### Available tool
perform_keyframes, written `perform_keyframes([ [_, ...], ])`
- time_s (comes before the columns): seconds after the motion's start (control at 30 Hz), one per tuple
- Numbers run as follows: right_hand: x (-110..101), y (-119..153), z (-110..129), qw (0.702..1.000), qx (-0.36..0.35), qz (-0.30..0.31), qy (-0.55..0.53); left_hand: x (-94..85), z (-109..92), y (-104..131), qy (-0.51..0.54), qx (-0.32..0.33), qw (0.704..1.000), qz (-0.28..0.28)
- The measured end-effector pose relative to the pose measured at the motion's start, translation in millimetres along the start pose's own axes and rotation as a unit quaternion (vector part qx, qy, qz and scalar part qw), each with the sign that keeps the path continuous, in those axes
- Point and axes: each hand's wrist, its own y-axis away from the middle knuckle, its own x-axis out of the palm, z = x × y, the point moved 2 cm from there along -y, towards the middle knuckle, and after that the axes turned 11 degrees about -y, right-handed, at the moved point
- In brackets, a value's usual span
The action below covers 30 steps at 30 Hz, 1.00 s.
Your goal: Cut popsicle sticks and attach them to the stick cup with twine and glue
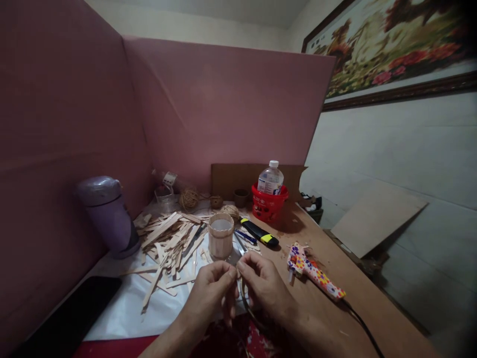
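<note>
My left hand point(216, 284) and my right hand point(265, 286) meet at the front of the table, each with thumb and forefinger pinched together. What lies between the fingertips is too small to make out. A thin olive-brown curved band point(246, 303) hangs in a loop just below my right fingers; I cannot tell what it is. Right behind my hands stands a round cup covered with wooden sticks point(220, 241), upright. Beside it, a silver blade point(240, 243) points toward my right hand, its rear end hidden.
Loose wooden sticks point(171, 248) are heaped at left, near a purple tumbler point(110, 214) and a black flat object point(70, 315). Behind are a twine ball point(189, 199) and a red bucket point(269, 206) holding a bottle point(271, 179). A utility knife point(259, 232) and corded flowery glue gun point(313, 271) lie right.
</note>
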Motion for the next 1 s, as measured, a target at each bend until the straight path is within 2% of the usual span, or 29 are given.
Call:
perform_keyframes([
  [0.23, -0.3, -1.1, 3.8, 0.999, -0.010, -0.017, -0.042, 0.3, 4.0, 0.2, 0.028, -0.017, 0.999, 0.026],
  [0.4, -1.4, -3.6, -0.5, 0.994, 0.000, -0.009, -0.105, 0.5, 1.3, 0.9, 0.042, -0.023, 0.999, 0.020],
  [0.6, -1.3, -3.9, 2.9, 0.996, -0.014, -0.013, -0.083, 3.9, -3.6, 4.3, 0.002, -0.023, 1.000, -0.003],
  [0.83, -2.5, -4.6, 3.1, 0.996, -0.018, -0.009, -0.082, 4.4, -4.9, 5.1, 0.003, -0.011, 1.000, -0.008],
  [0.9, -3.4, -4.6, 5.0, 0.996, -0.021, -0.001, -0.088, 4.6, -2.7, 3.9, 0.031, -0.010, 0.999, 0.008],
  [1.0, -4.0, -4.3, 8.0, 0.991, -0.043, 0.015, -0.124, 5.1, 1.2, 2.3, 0.119, -0.017, 0.991, 0.065],
])
